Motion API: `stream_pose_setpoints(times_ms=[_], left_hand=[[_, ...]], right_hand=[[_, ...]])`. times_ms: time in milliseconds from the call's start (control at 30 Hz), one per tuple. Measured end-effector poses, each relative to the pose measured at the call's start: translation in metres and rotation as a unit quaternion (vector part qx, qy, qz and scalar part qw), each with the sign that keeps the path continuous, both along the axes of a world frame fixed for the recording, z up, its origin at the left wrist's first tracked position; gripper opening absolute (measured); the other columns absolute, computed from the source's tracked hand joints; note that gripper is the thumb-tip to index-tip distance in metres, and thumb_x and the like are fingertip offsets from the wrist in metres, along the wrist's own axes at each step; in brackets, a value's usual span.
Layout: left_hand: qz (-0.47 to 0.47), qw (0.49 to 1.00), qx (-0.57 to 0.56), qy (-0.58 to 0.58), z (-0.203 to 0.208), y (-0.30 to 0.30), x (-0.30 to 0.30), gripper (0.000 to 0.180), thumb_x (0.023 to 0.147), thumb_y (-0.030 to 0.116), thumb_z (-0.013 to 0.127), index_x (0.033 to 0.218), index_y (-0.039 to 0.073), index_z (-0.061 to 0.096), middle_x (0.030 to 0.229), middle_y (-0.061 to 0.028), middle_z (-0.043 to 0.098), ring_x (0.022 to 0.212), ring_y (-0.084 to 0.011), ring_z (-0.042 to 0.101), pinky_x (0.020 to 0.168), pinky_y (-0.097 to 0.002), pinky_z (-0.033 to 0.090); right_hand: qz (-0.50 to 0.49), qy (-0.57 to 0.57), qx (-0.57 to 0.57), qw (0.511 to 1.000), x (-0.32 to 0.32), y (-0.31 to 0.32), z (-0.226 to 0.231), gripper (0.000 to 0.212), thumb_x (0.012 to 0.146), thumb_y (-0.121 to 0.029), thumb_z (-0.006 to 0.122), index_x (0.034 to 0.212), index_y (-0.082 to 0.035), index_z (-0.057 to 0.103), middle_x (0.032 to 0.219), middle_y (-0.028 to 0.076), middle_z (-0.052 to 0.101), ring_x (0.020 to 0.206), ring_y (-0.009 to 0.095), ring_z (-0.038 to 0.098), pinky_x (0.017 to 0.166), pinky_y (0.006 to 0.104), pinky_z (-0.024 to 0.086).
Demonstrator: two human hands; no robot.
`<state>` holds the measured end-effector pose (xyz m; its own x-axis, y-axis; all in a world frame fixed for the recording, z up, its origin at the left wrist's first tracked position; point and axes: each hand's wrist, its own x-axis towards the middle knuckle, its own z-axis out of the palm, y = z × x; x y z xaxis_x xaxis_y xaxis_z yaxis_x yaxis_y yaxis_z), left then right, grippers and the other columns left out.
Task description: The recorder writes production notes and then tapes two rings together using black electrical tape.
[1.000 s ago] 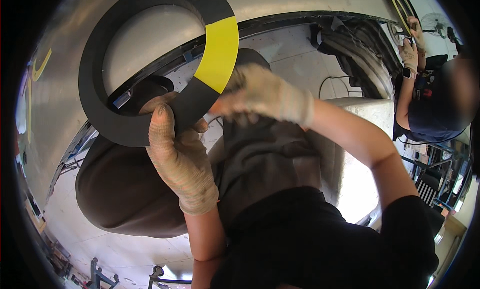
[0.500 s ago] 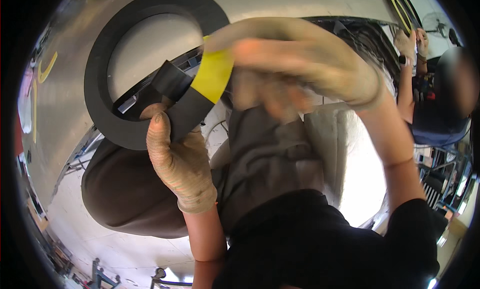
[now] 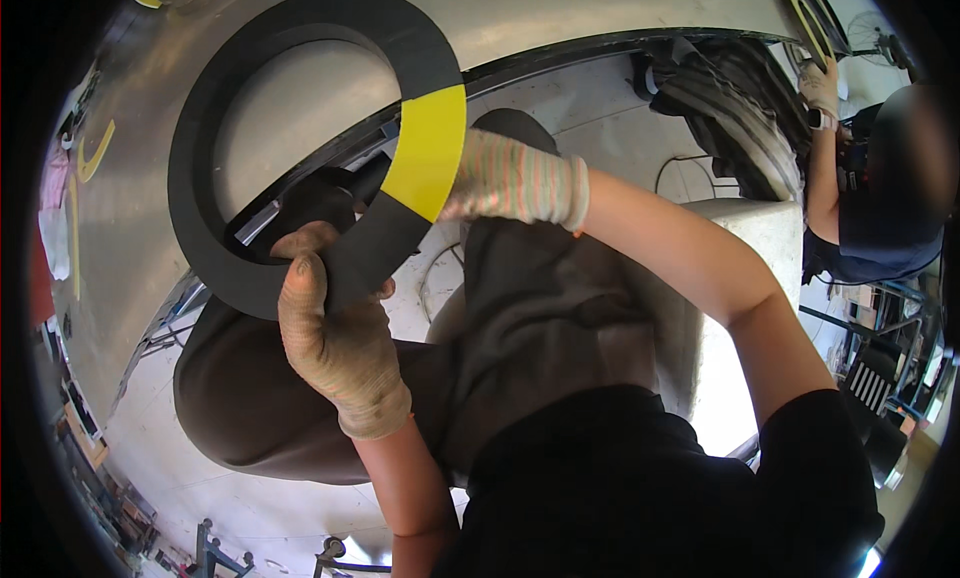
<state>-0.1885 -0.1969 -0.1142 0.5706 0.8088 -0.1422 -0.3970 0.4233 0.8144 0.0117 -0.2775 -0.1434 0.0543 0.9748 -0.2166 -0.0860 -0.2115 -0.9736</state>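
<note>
A large, thick black ring (image 3: pixel 195 168) with one bright yellow section (image 3: pixel 432 148) is held up in front of me, overlapping the edge of the metal table. My left hand (image 3: pixel 345 343), in a knitted work glove, grips its lower rim, thumb on the near face and fingers behind. My right hand (image 3: pixel 515 178), gloved in striped knit, reaches behind the yellow section. The ring hides its fingers, so whether they pinch the rim cannot be told. Through the ring's opening shows a small dark piece (image 3: pixel 374 175), partly covered by the rim.
The metal table (image 3: pixel 570 10) curves across the far side. Yellow curved pieces (image 3: pixel 97 151) lie on it at left. At right, a co-worker's gloved hand (image 3: pixel 818 86) holds a yellow-and-black piece (image 3: pixel 808 26). Striped dark cloth (image 3: pixel 735 113) hangs below the table edge, near a pale block (image 3: pixel 745 233).
My right hand, blurred above and right of the yellow section before, has moved down and behind it. The black flap seen inside the ring is now mostly hidden. The ring has shifted slightly downward.
</note>
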Motion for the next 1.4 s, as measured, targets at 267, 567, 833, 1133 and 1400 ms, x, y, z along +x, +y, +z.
stream_pose_setpoints(times_ms=[267, 567, 833, 1133, 1400], left_hand=[[-0.012, 0.993, -0.085, -0.084, 0.007, -0.017, 0.008, 0.033, 0.09, 0.024, 0.072, 0.117, 0.006, 0.065, 0.127, -0.0123, 0.061, 0.122, -0.0237, 0.056, 0.116, -0.0444, 0.035], [0.015, 0.995, -0.081, -0.058, 0.002, -0.029, 0.02, 0.033, 0.1, 0.029, 0.058, 0.122, 0.004, 0.062, 0.131, -0.0133, 0.061, 0.126, -0.0274, 0.057, 0.109, -0.0455, 0.045], [0.071, 0.997, 0.0, 0.022, 0.006, -0.008, 0.018, 0.034, 0.09, 0.028, 0.068, 0.108, 0.001, 0.06, 0.094, -0.0114, 0.062, 0.077, -0.02, 0.064, 0.061, -0.0322, 0.05], [-0.001, 0.999, -0.048, -0.025, 0.017, -0.008, 0.017, 0.033, 0.089, 0.019, 0.071, 0.117, 0.002, 0.063, 0.106, -0.0095, 0.065, 0.097, -0.0191, 0.064, 0.088, -0.0324, 0.054], [-0.029, 0.989, -0.104, -0.101, 0.003, -0.014, 0.007, 0.032, 0.092, 0.018, 0.07, 0.118, 0.002, 0.061, 0.118, -0.0097, 0.063, 0.113, -0.0182, 0.06, 0.106, -0.0373, 0.047]], right_hand=[[-0.021, 0.117, 0.159, 0.98, 0.013, -0.033, 0.023, 0.05, 0.095, -0.019, 0.066, 0.137, 0.003, 0.053, 0.131, 0.019, 0.059, 0.117, 0.024, 0.062, 0.1, 0.0361, 0.051], [-0.015, 0.031, -0.043, 0.998, 0.01, -0.032, 0.139, 0.042, 0.099, -0.032, 0.059, 0.128, -0.002, 0.063, 0.1, 0.012, 0.073, 0.09, 0.018, 0.07, 0.073, 0.0267, 0.055], [-0.043, 0.114, -0.276, 0.953, -0.026, -0.067, 0.119, 0.055, 0.087, -0.057, 0.071, 0.099, -0.004, 0.071, 0.059, 0.004, 0.064, 0.045, 0.009, 0.058, 0.041, 0.0207, 0.04], [-0.085, -0.21, 0.269, 0.936, 0.005, 0.007, -0.03, 0.056, 0.095, -0.038, 0.069, 0.133, 0.0, 0.055, 0.123, 0.011, 0.065, 0.114, 0.021, 0.063, 0.096, 0.0324, 0.05], [0.027, 0.058, -0.068, 0.996, 0.04, -0.058, 0.099, 0.055, 0.099, -0.042, 0.061, 0.128, 0.005, 0.059, 0.08, 0.013, 0.068, 0.071, 0.019, 0.069, 0.064, 0.0249, 0.054]])
